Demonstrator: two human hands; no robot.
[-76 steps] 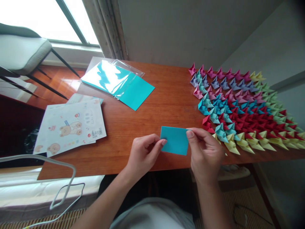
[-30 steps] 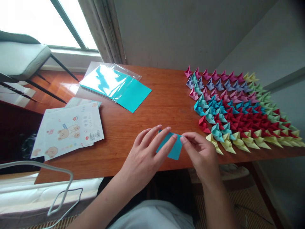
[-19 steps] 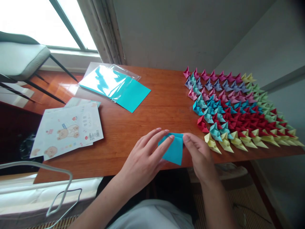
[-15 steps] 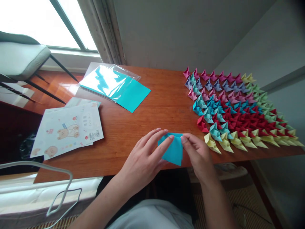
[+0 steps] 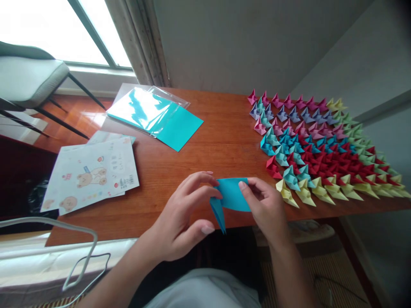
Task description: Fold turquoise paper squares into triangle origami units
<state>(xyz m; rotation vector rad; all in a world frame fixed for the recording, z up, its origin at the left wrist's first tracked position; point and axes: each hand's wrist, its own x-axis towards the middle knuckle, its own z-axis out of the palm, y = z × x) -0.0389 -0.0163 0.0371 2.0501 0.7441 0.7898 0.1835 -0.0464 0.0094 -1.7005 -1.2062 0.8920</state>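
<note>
A partly folded blue sheet of origami paper (image 5: 233, 196) is held over the front edge of the wooden table (image 5: 167, 171). My right hand (image 5: 265, 203) pinches its right side, thumb on top and fingers behind. At the paper's left, the fingertips of my left hand (image 5: 189, 214) touch the edge where a narrow folded flap (image 5: 218, 213) hangs down. The left thumb is stretched out, apart from the paper, and the fingers are spread and bent.
Rows of folded paper figures (image 5: 317, 162) in several colours cover the right of the table. A clear sleeve (image 5: 144, 109) with turquoise sheets (image 5: 183, 128) lies at the back left, near printed bear-pattern packs (image 5: 96, 171). A chair (image 5: 32, 81) stands by the window.
My left thumb has come off the paper and the left fingers have lifted to its left edge. The paper has opened out, with a flap now hanging at the left.
</note>
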